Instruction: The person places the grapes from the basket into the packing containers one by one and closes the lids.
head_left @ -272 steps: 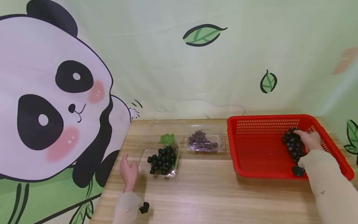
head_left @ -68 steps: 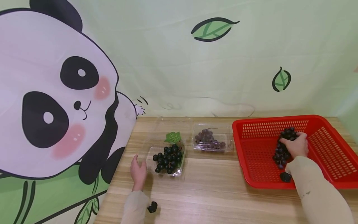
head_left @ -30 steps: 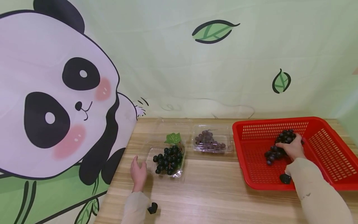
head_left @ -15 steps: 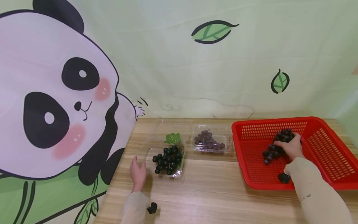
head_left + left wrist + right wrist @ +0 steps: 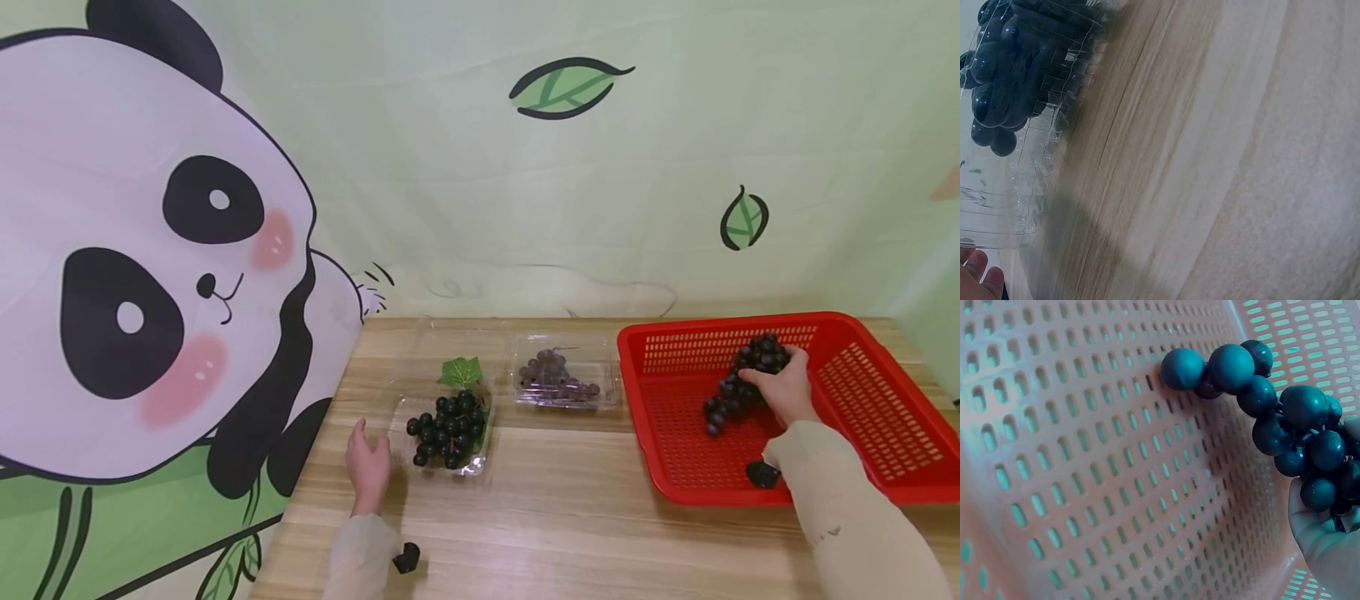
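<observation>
In the head view my right hand [image 5: 786,385] grips a bunch of dark grapes [image 5: 726,400] inside the red plastic basket [image 5: 647,433]. The thumb lies across the bunch, and its lower end hangs toward the left. The right wrist view shows these grapes [image 5: 1304,412] close over the slotted floor, held by the thumb and fingers at the right edge. My left hand [image 5: 368,465], fingers relaxed, is just left of an open clear plastic clamshell box [image 5: 403,417]. Black grapes [image 5: 447,429] fill the box. In the left wrist view the fingertips [image 5: 992,278] are right at its edge.
A green leaf [image 5: 460,372] lies at the back of the open box, whose clear lid leans behind. Beside it stands a closed clear box [image 5: 566,402] with purple grapes [image 5: 551,371]. The wooden table [image 5: 555,517] meets a printed cloth backdrop [image 5: 450,167].
Within the basket my right hand has carried the grape bunch leftward from the right side. Over the last second the bunch has turned and risen slightly. My left hand stays beside the box.
</observation>
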{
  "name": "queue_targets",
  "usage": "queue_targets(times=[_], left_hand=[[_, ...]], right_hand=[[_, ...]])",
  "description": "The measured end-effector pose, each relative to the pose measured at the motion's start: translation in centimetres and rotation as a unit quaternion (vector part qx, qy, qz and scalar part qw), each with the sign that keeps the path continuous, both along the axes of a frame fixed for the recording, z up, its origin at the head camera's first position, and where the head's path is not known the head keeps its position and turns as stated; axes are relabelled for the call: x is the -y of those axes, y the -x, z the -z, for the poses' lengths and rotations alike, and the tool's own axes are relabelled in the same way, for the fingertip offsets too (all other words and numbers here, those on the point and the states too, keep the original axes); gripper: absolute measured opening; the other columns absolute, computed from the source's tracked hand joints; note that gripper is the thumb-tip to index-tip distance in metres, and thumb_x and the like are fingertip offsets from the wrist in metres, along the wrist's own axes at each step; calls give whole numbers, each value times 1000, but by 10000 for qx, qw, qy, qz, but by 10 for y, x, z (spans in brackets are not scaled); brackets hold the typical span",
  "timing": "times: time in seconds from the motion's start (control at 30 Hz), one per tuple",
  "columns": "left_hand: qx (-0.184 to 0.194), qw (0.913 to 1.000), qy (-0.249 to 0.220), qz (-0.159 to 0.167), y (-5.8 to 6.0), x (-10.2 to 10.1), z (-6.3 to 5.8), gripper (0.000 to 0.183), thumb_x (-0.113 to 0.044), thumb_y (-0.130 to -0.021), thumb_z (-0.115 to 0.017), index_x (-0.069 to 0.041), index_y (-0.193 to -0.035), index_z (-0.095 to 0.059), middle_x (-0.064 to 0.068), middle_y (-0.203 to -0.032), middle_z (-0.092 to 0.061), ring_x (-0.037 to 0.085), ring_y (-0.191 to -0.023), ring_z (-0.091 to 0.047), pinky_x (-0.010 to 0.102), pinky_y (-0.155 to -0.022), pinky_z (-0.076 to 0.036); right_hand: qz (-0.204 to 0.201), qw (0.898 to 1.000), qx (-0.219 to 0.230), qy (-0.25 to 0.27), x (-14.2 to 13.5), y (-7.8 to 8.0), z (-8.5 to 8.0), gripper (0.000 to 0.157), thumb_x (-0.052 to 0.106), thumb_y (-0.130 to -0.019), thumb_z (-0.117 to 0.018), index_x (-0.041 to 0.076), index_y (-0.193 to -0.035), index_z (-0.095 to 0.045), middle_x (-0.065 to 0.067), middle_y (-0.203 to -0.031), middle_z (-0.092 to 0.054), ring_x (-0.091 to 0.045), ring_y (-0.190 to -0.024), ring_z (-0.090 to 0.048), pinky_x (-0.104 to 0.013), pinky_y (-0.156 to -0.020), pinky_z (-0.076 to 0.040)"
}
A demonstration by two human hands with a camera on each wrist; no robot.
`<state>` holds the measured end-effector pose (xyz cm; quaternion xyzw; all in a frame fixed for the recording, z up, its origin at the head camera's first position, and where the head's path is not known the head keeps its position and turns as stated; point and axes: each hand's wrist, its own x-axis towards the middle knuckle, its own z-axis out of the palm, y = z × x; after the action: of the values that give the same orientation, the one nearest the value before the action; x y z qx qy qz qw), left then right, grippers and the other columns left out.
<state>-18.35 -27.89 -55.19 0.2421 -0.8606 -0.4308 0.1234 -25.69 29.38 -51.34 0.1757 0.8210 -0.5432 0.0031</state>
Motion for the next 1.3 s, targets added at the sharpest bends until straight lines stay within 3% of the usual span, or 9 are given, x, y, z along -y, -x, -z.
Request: queue_targets(times=[0.53,1.0,1.3], left_hand=[[-71,10000,14,-60,-1,3,3,53,-11,-84,-47,3,-133,-31,26,-135,-32,41,-125,-28,49,-105,-22],[108,9999,80,-22,-1,4,1,53,-12,-85,-46,5,-133,-30,28,-135,-32,43,-124,-28,50,-105,-23],[113,9999,-20,18,0,1,-1,54,-14,-85,-46,4,-133,-29,27,-136,-30,43,-125,-27,50,-105,-21]], right_hand=[[10,9986,-529,89,4,4,-26,81,27,-84,-55,5,-137,3,-24,-144,-6,-40,-130,-12,-55,-105,-19],[137,9967,-797,6,16,9,-55,82,32,-83,-56,10,-138,1,-21,-145,-7,-37,-130,-14,-53,-105,-22],[344,9939,-996,313,33,14,-74,79,30,-82,-58,15,-139,-4,-19,-142,-12,-31,-126,-19,-49,-104,-27]])
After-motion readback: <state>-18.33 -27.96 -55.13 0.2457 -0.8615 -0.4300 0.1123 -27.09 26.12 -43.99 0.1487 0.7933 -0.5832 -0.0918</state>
